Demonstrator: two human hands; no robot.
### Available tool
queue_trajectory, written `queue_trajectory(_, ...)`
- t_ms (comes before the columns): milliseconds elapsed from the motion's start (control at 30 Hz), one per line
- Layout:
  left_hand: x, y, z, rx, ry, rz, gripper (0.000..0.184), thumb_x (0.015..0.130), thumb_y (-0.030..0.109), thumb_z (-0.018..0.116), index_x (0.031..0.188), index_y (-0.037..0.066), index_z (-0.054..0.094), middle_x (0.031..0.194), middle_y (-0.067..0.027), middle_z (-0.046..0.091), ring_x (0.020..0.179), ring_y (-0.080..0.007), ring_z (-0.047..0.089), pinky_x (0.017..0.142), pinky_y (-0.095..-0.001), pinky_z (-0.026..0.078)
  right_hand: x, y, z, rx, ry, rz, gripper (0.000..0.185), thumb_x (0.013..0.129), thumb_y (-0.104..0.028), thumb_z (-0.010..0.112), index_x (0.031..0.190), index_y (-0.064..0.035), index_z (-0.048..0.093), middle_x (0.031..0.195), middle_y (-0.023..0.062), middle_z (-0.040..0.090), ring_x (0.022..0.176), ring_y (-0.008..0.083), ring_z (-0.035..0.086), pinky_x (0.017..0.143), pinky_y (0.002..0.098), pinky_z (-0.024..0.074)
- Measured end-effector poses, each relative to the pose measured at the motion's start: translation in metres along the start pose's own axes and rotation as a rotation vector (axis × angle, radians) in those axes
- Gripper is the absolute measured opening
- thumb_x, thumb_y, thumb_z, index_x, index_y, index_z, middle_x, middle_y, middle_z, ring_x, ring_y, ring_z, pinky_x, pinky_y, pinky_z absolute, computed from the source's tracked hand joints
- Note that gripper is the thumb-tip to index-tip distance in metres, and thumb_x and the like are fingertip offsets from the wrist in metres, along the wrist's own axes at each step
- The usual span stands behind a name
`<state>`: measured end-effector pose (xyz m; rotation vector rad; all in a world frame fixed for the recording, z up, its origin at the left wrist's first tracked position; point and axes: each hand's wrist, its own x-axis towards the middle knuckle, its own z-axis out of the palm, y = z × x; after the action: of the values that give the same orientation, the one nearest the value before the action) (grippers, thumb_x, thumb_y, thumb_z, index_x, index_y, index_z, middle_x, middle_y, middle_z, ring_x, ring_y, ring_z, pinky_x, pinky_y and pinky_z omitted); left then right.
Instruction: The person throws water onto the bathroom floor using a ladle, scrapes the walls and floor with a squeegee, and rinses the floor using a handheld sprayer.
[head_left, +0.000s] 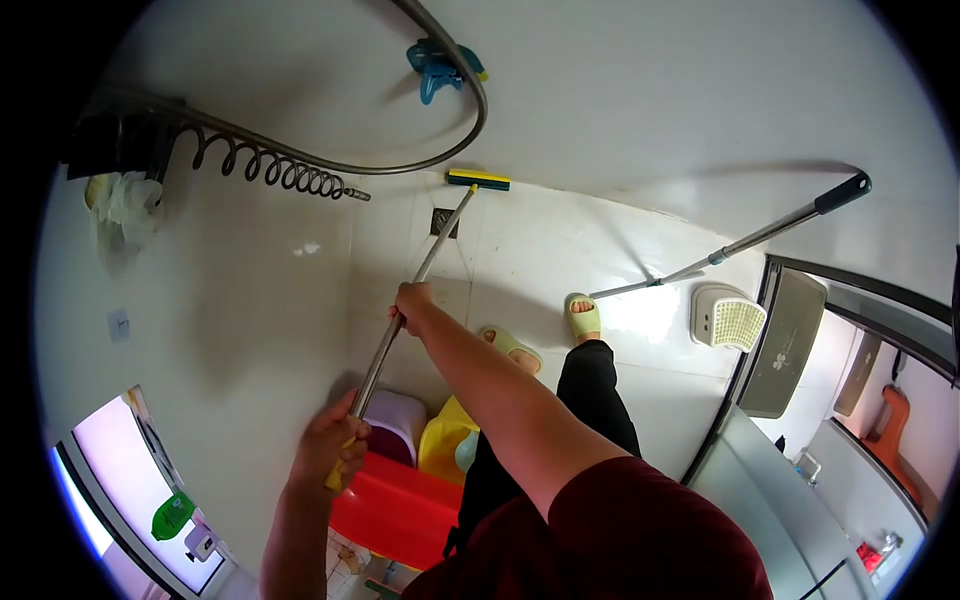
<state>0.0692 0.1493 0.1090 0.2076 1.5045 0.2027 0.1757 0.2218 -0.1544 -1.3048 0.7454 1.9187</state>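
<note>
A long-handled floor brush [431, 256] runs slantwise in front of me, its metal pole in both hands. My right hand [412, 304] is closed around the middle of the pole. Lower down, near the yellow end grip, my left hand [334, 440] wraps the pole too. The narrow yellow and dark green head [479, 180] rests on the floor by the wall; whether its working edge is bristles or rubber I cannot tell. Just below the head is a square floor drain [444, 222], partly crossed by the pole.
Purple [398, 412] and yellow [445, 440] tubs and a red tub [395, 515] stand close by my legs. Another metal pole with a black grip [842, 194] leans at right, near a pale stool [727, 318] and the doorway. A shower hose [400, 168] hangs at upper left.
</note>
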Motion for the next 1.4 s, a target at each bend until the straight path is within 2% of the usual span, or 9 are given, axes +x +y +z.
queue_trajectory(100,-0.020,-0.031,0.006,0.114,0.037,0.026,0.050,0.083,0.003,0.041,0.130,0.017,0.031,0.070,-0.0044,0.045,0.045,-0.0082,0.037,0.037,-0.0196,0.033,-0.014,0.027,-0.011,-0.118,-0.067,-0.131,0.017,0.084,-0.016,0.041,0.089,-0.0007,0.036,0.067,0.0120,0.044,0.048,0.0192,0.045,0.040,0.0340,0.0418)
queue_trajectory(300,-0.034,-0.049,-0.004,0.215,-0.289,-0.141,0.058,0.082,0.001,0.043,0.134,0.016,0.023,0.070,-0.0028,0.043,0.046,-0.0078,0.036,0.039,-0.0196,0.033,-0.033,0.052,-0.116,-0.101,0.121,-0.311,0.015,0.085,-0.020,0.047,0.081,-0.0064,0.044,0.060,0.0080,0.046,0.046,0.0162,0.047,0.037,0.0309,0.0391)
queue_trajectory(433,0.027,-0.048,0.027,0.053,-0.534,-0.178,0.058,0.079,0.000,0.045,0.133,0.008,0.024,0.084,-0.0063,0.045,0.056,-0.0078,0.040,0.041,-0.0181,0.032,-0.032,-0.012,-0.189,0.450,0.113,-0.243,0.018,0.084,-0.018,0.042,0.070,-0.0065,0.038,0.052,0.0028,0.034,0.039,0.0128,0.033,0.037,0.0258,0.0328)
queue_trajectory(700,0.041,0.006,-0.081,0.004,-0.325,-0.095,0.045,0.078,-0.001,0.043,0.122,0.000,0.036,0.084,-0.0094,0.048,0.051,-0.0057,0.039,0.034,-0.0138,0.026,0.031,0.045,-0.069,0.275,0.075,-0.221,0.012,0.085,-0.017,0.040,0.091,-0.0067,0.042,0.053,0.0042,0.036,0.043,0.0166,0.037,0.042,0.0293,0.0366)
queue_trajectory(867,-0.012,0.012,-0.099,-0.049,0.283,-0.177,0.044,0.078,-0.001,0.043,0.122,0.000,0.038,0.075,-0.0058,0.048,0.043,-0.0050,0.035,0.033,-0.0140,0.026,0.040,0.108,0.027,0.044,-0.029,-0.055,0.013,0.083,-0.020,0.043,0.087,-0.0076,0.043,0.059,0.0072,0.042,0.047,0.0197,0.045,0.043,0.0342,0.0405)
queue_trajectory(967,-0.041,-0.003,-0.115,0.009,0.193,0.038,0.046,0.079,0.002,0.045,0.124,0.000,0.037,0.071,-0.0041,0.047,0.044,-0.0053,0.036,0.034,-0.0155,0.027,0.030,0.125,0.057,0.087,-0.065,0.076,0.012,0.082,-0.020,0.044,0.086,-0.0084,0.041,0.059,0.0056,0.039,0.044,0.0174,0.039,0.042,0.0329,0.0392)
queue_trajectory(1167,-0.055,-0.006,-0.150,0.171,-0.196,-0.034,0.055,0.074,-0.007,0.041,0.128,0.000,0.032,0.078,-0.0057,0.048,0.048,-0.0078,0.040,0.040,-0.0192,0.033,-0.030,0.120,-0.006,0.304,0.055,0.064,0.011,0.081,-0.020,0.046,0.082,-0.0115,0.040,0.053,0.0009,0.034,0.040,0.0134,0.034,0.039,0.0290,0.0348)
queue_trajectory(1300,-0.011,-0.012,-0.110,0.119,-0.199,0.094,0.049,0.074,-0.006,0.042,0.123,0.000,0.039,0.071,-0.0043,0.050,0.048,-0.0083,0.044,0.043,-0.0215,0.038,0.003,0.069,-0.098,0.478,0.117,-0.072,0.027,0.087,-0.035,0.038,0.077,-0.0105,0.037,0.054,0.0024,0.038,0.038,0.0141,0.036,0.038,0.0293,0.0363)
queue_trajectory(1400,-0.002,-0.003,-0.110,0.258,-0.161,0.221,0.043,0.075,-0.005,0.041,0.118,-0.001,0.045,0.068,-0.0047,0.052,0.047,-0.0087,0.046,0.044,-0.0225,0.040,0.028,0.074,-0.095,0.588,0.047,-0.081,0.020,0.085,-0.024,0.040,0.072,-0.0099,0.040,0.051,0.0003,0.035,0.041,0.0134,0.040,0.041,0.0278,0.0382)
